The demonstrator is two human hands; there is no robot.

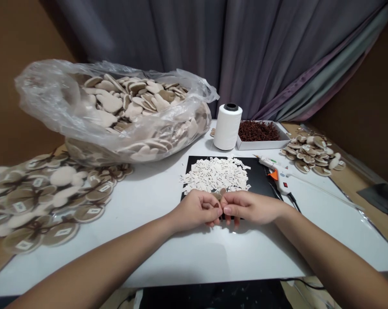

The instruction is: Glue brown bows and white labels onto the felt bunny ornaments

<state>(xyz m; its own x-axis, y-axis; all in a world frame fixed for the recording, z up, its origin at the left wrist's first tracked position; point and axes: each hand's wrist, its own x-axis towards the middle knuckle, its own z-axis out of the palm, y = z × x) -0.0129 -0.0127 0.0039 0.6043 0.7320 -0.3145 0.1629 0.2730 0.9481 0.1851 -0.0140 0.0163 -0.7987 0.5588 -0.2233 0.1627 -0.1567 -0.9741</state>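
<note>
Brown rounded piece (223,190) sits between the two hands over the near part of a black sheet (261,178), the heap of small white labels (218,174) just beyond it. White tabletop (148,257) runs as open room from the hands down to the near edge and out to the left, as far as the pile of tagged brown-and-cream pieces (65,231). On the right the space is tighter: the glue gun (279,178) and its cord lie near the right hand (253,207). Only the top of the piece shows, rising behind the fingertips; the rest is hidden. Left hand (197,210) and right hand hold it between them, thumbs and forefingers drawn narrow, fingertips nearly meeting; just how each one grips cannot be told. A dark reddish bit (217,206) shows at the left fingertips. Both forearms reach in from the lower corners, slanting inward over the near edge, wrists nearly level, fingers curled.
</note>
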